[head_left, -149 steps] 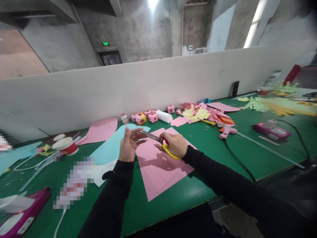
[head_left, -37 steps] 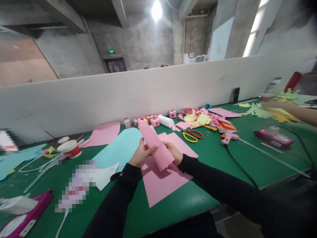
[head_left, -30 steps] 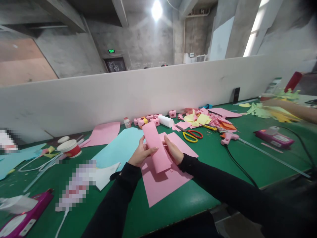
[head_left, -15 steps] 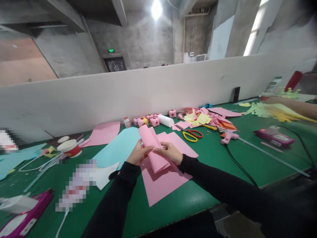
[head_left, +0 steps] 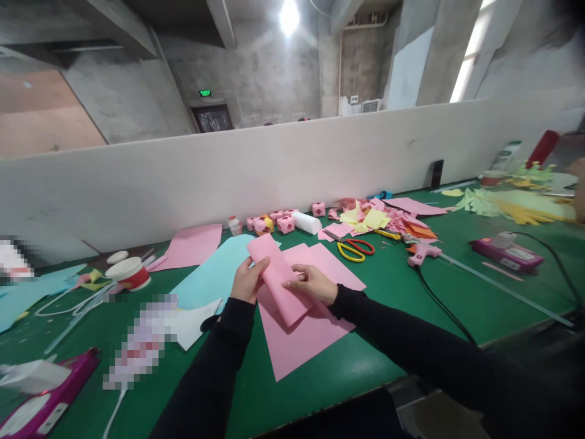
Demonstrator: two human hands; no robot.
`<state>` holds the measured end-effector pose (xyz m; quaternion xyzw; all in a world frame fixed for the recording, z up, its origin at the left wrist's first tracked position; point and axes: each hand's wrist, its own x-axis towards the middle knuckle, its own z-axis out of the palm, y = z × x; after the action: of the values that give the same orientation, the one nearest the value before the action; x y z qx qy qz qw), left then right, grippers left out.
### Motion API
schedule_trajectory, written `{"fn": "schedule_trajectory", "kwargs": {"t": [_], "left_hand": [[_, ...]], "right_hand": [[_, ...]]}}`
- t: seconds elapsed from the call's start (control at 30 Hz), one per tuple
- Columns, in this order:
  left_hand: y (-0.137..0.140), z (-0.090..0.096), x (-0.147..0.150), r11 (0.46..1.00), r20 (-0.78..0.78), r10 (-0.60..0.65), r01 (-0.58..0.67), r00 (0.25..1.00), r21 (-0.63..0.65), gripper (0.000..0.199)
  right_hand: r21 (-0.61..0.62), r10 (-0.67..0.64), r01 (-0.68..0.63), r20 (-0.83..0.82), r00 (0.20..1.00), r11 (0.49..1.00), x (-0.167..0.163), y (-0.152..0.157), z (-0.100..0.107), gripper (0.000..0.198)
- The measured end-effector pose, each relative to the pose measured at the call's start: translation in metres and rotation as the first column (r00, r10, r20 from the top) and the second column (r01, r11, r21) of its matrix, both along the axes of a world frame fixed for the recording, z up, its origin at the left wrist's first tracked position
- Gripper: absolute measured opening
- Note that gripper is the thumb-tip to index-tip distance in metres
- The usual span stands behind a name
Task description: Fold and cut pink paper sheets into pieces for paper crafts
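Carefully, the layers are best matched before the crease is pressed

Here, a folded pink sheet (head_left: pixel 277 279) is held between both hands, over the flat pink sheets (head_left: pixel 292 353) that are spread on the green table (head_left: pixel 365 360). Its left side is pinched narrowly by the left hand (head_left: pixel 247 280), with the thumb laid on the upper face and the fingers tucked behind. Its right side is held by the right hand (head_left: pixel 316 284), with fingertips placed on the upper face; how firmly the paper is pressed there cannot be told. The bend looks rounded, so the fold is judged to be soft rather than sharply creased. Whether the sheets beneath are touched by the near end cannot be made out.

For a clean result, the layers should be lined up at the corners while the left pinch is kept steady. The paper is better laid flat before the bend is pressed down, since a crease made in the air is easily skewed. Pressure should be run from the middle outward, along the whole edge. If the bend is squeezed too early, wrinkles could be left. The scissors (head_left: pixel 342 242), lying beyond the right hand, can be left alone.
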<state>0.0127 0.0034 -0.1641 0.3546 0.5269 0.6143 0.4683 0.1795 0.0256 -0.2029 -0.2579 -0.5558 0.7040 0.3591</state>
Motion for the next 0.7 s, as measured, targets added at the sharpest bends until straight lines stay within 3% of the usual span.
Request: {"fn": "schedule_trajectory", "kwargs": {"t": [0.33, 0.5, 0.7], "left_hand": [[0.002, -0.001, 0.001, 0.996, 0.077, 0.083, -0.085, 0.994, 0.027, 0.05], [0.0, 0.003, 0.002, 0.98, 0.118, 0.163, -0.174, 0.98, 0.093, 0.05], [-0.004, 0.012, 0.006, 0.982, 0.142, 0.161, -0.172, 0.977, 0.073, 0.05]], "right_hand": [[0.004, 0.08, -0.08, -0.01, 0.997, 0.997, 0.002, 0.001, 0.001, 0.059], [-0.012, 0.216, -0.216, 0.011, 0.976, 0.976, 0.003, -0.005, 0.002, 0.06], [0.081, 0.262, -0.266, 0.059, 0.963, 0.961, 0.004, -0.008, 0.005, 0.049]]}}
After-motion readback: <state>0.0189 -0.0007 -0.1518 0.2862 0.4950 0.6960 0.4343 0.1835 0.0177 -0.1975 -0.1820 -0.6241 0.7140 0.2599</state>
